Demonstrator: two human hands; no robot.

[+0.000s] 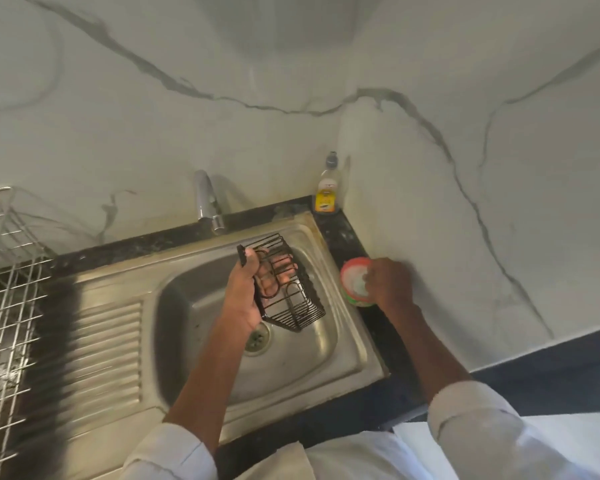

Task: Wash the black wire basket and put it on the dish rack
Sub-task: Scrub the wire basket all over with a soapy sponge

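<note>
Holding the black wire basket point(284, 282) over the bowl of the steel sink point(343, 358), the left hand point(246, 296) has its fingers curled through the wire loops at the basket's near side, with fingertips visible inside the cage. The basket hangs tilted, its lower corner close above the drain point(257, 337); whether it touches the sink floor cannot be determined.

Handling judgement: the basket appears light and rigid, built of thin coated wire with open gaps. It should not deform under a firm grip, but wet or soapy wire is likely to be slippery. The best hold is on the thicker frame or looped wires, as at present, with fingers hooked through rather than pinching a single strand.

The right hand point(390, 284) is at the red-and-green tub of dish soap point(352, 280), which stands on the dark desk point(347, 237) just beside the sink's right rim. Its fingers are bent down onto the white contents; motion blur prevents telling whether they hold a scrubber or only touch the paste.

The tap point(207, 199) shows no water running. A bottle of dishwashing liquid point(327, 190) stands in the corner behind the sink. The dish rack point(4, 282), the destination, stands at the far left beyond the drainboard point(101, 351), well apart from the basket.
</note>
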